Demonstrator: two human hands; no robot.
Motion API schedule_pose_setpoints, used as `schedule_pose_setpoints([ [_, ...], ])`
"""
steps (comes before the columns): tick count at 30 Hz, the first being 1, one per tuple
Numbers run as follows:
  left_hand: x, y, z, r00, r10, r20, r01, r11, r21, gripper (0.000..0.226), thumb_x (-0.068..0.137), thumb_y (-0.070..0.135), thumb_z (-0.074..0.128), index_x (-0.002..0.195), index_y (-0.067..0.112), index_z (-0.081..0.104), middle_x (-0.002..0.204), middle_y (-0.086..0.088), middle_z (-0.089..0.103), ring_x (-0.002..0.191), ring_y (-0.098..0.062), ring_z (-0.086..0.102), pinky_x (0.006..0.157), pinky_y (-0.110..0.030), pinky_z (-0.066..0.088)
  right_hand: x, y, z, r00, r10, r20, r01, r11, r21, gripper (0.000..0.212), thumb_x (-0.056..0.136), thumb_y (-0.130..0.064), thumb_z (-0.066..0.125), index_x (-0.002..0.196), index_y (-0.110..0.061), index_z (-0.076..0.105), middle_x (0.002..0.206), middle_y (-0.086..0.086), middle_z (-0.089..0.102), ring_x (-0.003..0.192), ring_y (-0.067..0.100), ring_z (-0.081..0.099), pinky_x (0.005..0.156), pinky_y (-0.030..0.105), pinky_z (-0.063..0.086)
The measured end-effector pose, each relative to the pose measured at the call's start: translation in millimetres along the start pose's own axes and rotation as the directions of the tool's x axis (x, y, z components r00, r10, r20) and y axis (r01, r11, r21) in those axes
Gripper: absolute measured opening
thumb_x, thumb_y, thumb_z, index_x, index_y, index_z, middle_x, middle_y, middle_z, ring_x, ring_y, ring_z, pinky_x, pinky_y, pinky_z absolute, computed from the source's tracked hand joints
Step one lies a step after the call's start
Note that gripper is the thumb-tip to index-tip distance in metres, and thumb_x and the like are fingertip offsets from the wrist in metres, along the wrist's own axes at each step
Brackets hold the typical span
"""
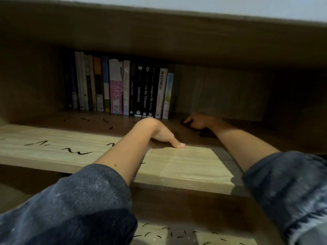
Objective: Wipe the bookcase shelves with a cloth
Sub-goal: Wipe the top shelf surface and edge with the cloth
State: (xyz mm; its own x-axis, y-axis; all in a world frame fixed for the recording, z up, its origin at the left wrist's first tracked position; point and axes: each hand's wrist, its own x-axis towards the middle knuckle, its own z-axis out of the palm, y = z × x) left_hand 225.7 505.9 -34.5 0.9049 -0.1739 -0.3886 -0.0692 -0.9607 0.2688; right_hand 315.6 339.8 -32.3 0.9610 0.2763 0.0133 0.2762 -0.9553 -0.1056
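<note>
Right hand [198, 121] grips the cloth [188, 125] just right of the books [116, 87]; the shelf's [185, 165] marks [79, 153] lie leftward, beyond the empty, loosely resting left hand [164, 133].

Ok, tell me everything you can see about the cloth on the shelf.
The cloth is dark, nearly black, bunched into a crumpled wad. It lies on the wooden shelf, deep in its shadowed back part, just right of the row of books. The right hand grips it from above, fingers curled over it, so only its edges show. Its weave is lost in shadow.
</note>
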Motion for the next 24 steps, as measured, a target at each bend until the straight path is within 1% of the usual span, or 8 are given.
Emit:
schedule_pose_setpoints([
  [3, 0, 0, -1, 1.0, -0.01, 0.024, 0.01, 1.0, 0.006, 0.086, 0.081, 0.063, 0.05, 0.147, 0.014, 0.024, 0.151, -0.012, 0.025, 0.136, -0.032, 0.028, 0.112, -0.045, 0.024, -4, -14, 8, 0.998, -0.063, -0.021, 0.064, 0.995, 0.078, 0.042, 0.096, -0.006, 0.039, 0.132, -0.024, 0.051, 0.134, 0.006, 0.052, 0.102, 0.018, 0.056, 0.086, 0.027, 0.043],
  [7, -1, 3, -2, 0.999, -0.023, 0.026, 0.023, 1.0, -0.014, 0.087, 0.082, 0.062, 0.05, 0.148, 0.013, 0.022, 0.153, -0.011, 0.022, 0.138, -0.031, 0.025, 0.113, -0.045, 0.022, -25, -20, 15, 0.988, -0.124, -0.088, 0.134, 0.984, 0.121, 0.04, 0.098, -0.01, 0.037, 0.131, -0.028, 0.052, 0.128, 0.006, 0.057, 0.075, 0.007, 0.051, 0.064, 0.018, 0.039],
  [13, -8, 1, 1, 0.997, -0.061, -0.048, 0.055, 0.99, -0.127, 0.094, 0.077, 0.065, 0.057, 0.147, 0.012, 0.022, 0.15, -0.012, 0.027, 0.134, -0.031, 0.031, 0.11, -0.042, 0.028, -55, -32, 23, 0.988, -0.129, -0.08, 0.14, 0.977, 0.163, 0.042, 0.098, -0.01, 0.036, 0.13, -0.032, 0.052, 0.133, 0.004, 0.053, 0.101, 0.023, 0.056, 0.085, 0.031, 0.048],
  [16, -22, -9, 7, 0.98, 0.004, -0.2, -0.045, 0.979, -0.2, 0.075, 0.082, 0.056, 0.058, 0.14, 0.013, 0.037, 0.14, -0.007, 0.041, 0.122, -0.025, 0.042, 0.098, -0.036, 0.034, -74, -39, 26, 0.987, -0.13, -0.091, 0.144, 0.974, 0.176, 0.043, 0.097, -0.01, 0.036, 0.13, -0.032, 0.052, 0.134, 0.002, 0.053, 0.106, 0.023, 0.055, 0.093, 0.034, 0.047],
  [18, -32, -21, 11, 0.9, 0.098, -0.424, -0.212, 0.95, -0.23, 0.049, 0.086, 0.042, 0.06, 0.126, 0.015, 0.053, 0.122, -0.005, 0.053, 0.108, -0.02, 0.05, 0.082, -0.028, 0.038, -86, -41, 26, 0.985, -0.124, -0.117, 0.144, 0.972, 0.187, 0.043, 0.096, -0.008, 0.037, 0.129, -0.03, 0.054, 0.134, 0.0, 0.053, 0.109, 0.022, 0.054, 0.093, 0.029, 0.044],
  [20, -47, -36, 14, 0.751, 0.132, -0.647, -0.356, 0.906, -0.228, 0.03, 0.09, 0.027, 0.058, 0.118, 0.014, 0.059, 0.112, -0.003, 0.058, 0.102, -0.019, 0.053, 0.077, -0.025, 0.04, -97, -46, 26, 0.983, -0.129, -0.13, 0.152, 0.971, 0.183, 0.042, 0.096, -0.007, 0.037, 0.128, -0.027, 0.055, 0.136, -0.001, 0.051, 0.114, 0.021, 0.052, 0.095, 0.027, 0.041],
  [22, -62, -54, 16, 0.64, 0.101, -0.761, -0.39, 0.897, -0.21, 0.026, 0.092, 0.018, 0.053, 0.118, 0.015, 0.06, 0.11, -0.005, 0.06, 0.092, -0.018, 0.055, 0.076, -0.027, 0.043, -106, -53, 26, 0.98, -0.144, -0.135, 0.167, 0.968, 0.185, 0.041, 0.095, -0.007, 0.038, 0.127, -0.026, 0.056, 0.136, 0.0, 0.051, 0.117, 0.019, 0.05, 0.096, 0.026, 0.04],
  [24, -75, -73, 19, 0.594, 0.115, -0.796, -0.387, 0.909, -0.158, 0.025, 0.094, 0.017, 0.05, 0.116, 0.016, 0.061, 0.115, -0.006, 0.061, 0.095, -0.021, 0.058, 0.08, -0.03, 0.047, -116, -63, 28, 0.974, -0.169, -0.153, 0.199, 0.957, 0.211, 0.04, 0.095, -0.006, 0.04, 0.123, -0.026, 0.06, 0.134, 0.0, 0.054, 0.113, 0.02, 0.053, 0.097, 0.029, 0.043],
])
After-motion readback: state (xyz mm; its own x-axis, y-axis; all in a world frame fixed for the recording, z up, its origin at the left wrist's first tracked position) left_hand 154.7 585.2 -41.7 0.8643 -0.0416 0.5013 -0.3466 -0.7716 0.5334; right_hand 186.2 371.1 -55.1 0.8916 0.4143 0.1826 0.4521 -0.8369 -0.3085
